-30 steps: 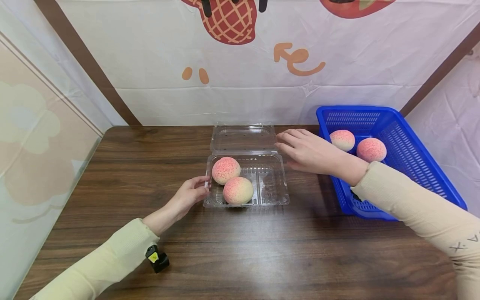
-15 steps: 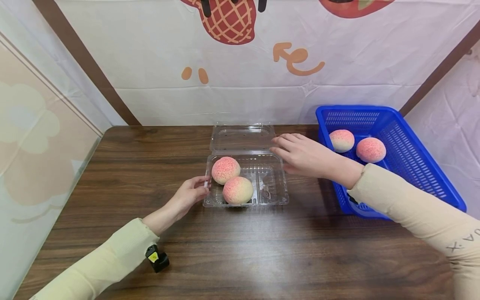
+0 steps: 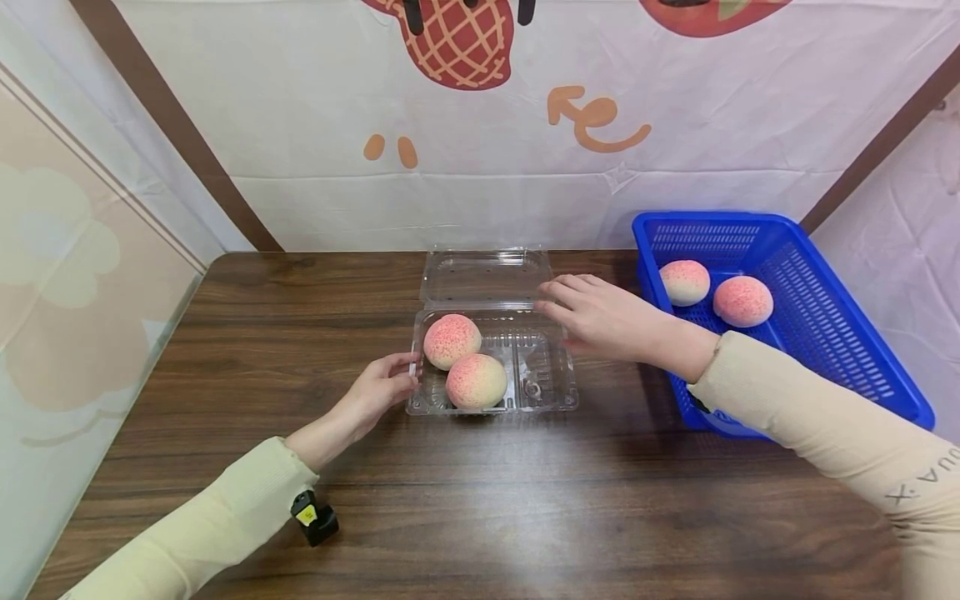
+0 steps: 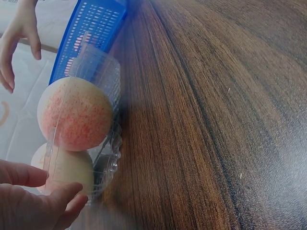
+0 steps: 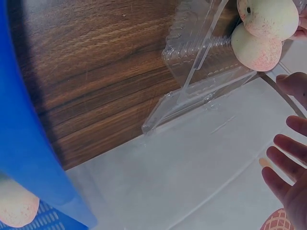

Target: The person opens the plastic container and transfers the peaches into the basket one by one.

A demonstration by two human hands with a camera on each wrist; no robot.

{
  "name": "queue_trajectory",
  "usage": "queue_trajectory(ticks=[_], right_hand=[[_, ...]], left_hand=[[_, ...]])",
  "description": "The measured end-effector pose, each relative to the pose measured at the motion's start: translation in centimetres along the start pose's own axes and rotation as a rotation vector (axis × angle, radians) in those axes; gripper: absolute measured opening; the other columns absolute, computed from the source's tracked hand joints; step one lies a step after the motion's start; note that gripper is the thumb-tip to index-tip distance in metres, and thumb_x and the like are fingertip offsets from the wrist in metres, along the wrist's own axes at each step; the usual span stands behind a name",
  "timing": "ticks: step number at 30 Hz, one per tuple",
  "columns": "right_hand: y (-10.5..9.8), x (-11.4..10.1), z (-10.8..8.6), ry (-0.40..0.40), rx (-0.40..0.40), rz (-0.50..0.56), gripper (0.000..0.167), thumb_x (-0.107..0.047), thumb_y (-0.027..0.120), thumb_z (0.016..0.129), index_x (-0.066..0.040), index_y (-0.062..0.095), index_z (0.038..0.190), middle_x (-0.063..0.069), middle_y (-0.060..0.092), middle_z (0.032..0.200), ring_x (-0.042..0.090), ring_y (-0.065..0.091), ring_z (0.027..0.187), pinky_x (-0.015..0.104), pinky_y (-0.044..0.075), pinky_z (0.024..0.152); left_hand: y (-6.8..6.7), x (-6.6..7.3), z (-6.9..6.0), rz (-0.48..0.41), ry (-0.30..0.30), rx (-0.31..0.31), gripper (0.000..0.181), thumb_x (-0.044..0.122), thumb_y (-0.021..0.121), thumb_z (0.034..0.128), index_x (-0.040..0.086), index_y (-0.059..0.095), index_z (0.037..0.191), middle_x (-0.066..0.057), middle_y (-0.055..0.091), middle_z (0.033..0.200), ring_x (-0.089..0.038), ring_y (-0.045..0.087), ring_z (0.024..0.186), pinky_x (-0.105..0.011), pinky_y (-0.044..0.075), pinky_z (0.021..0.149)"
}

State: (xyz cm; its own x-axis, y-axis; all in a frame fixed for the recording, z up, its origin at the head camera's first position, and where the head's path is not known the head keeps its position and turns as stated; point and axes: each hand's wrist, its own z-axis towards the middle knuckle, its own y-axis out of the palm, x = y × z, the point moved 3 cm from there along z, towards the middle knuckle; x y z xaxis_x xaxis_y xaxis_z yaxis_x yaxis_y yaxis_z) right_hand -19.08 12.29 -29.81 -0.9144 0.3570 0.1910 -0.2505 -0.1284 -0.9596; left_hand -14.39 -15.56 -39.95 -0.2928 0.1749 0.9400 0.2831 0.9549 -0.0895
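A clear plastic clamshell box [image 3: 553, 379] lies on the table with its lid [image 3: 486, 277] folded back, away from me. Two pink-and-cream peaches sit in its left part: one peach [image 3: 452, 342] farther back, one peach [image 3: 476, 382] nearer. My left hand [image 3: 365, 398] pinches the box's left wall; the left wrist view shows fingers [image 4: 21, 173] on both sides of the rim. Above the box's back right corner hovers my right hand [image 3: 603, 321], fingers spread and holding nothing. The right wrist view also shows this hand [image 5: 292, 158] apart from the box.
A blue perforated basket [image 3: 840, 321] stands on the right, under the right forearm. Inside are two more peaches, one peach [image 3: 685, 282] by the left wall and another peach [image 3: 742, 301] beside it. A printed cloth [image 3: 315, 125] hangs behind the wooden table [image 3: 480, 508].
My right hand has shifted left, from beside the box to over its back right corner. The left hand, box and peaches have stayed put.
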Motion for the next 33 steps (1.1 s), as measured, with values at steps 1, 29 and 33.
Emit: queue_trajectory(ticks=[1, 29, 33], right_hand=[[0.1, 0.0, 0.0, 0.000, -0.001, 0.001, 0.052, -0.021, 0.076, 0.069, -0.001, 0.055, 0.113, 0.017, 0.053, 0.115, 0.031, 0.048, 0.106, 0.042, 0.042, 0.091], [1.3, -1.5, 0.9, 0.000, -0.034, 0.042, 0.056, -0.023, 0.074, 0.071, -0.003, 0.052, 0.119, 0.014, 0.051, 0.117, 0.028, 0.047, 0.107, 0.041, 0.044, 0.089], [1.5, -1.6, 1.0, -0.005, -0.025, 0.060, 0.056, -0.023, 0.075, 0.070, -0.003, 0.053, 0.117, 0.014, 0.051, 0.118, 0.028, 0.047, 0.108, 0.040, 0.043, 0.090]], left_hand=[[0.0, 0.0, 0.0, 0.001, 0.002, -0.001, 0.046, -0.005, 0.037, 0.0890, -0.018, 0.026, 0.132, -0.033, 0.039, 0.126, -0.024, 0.046, 0.109, -0.036, 0.039, 0.099], [-0.1, -0.1, 0.1, 0.000, -0.010, 0.004, 0.047, -0.005, 0.037, 0.0889, -0.017, 0.026, 0.132, -0.033, 0.038, 0.128, -0.029, 0.043, 0.113, -0.038, 0.037, 0.100], [-0.1, 0.0, 0.0, 0.005, -0.010, 0.003, 0.047, -0.004, 0.037, 0.0890, -0.017, 0.026, 0.132, -0.033, 0.038, 0.127, -0.029, 0.044, 0.113, -0.038, 0.037, 0.100]])
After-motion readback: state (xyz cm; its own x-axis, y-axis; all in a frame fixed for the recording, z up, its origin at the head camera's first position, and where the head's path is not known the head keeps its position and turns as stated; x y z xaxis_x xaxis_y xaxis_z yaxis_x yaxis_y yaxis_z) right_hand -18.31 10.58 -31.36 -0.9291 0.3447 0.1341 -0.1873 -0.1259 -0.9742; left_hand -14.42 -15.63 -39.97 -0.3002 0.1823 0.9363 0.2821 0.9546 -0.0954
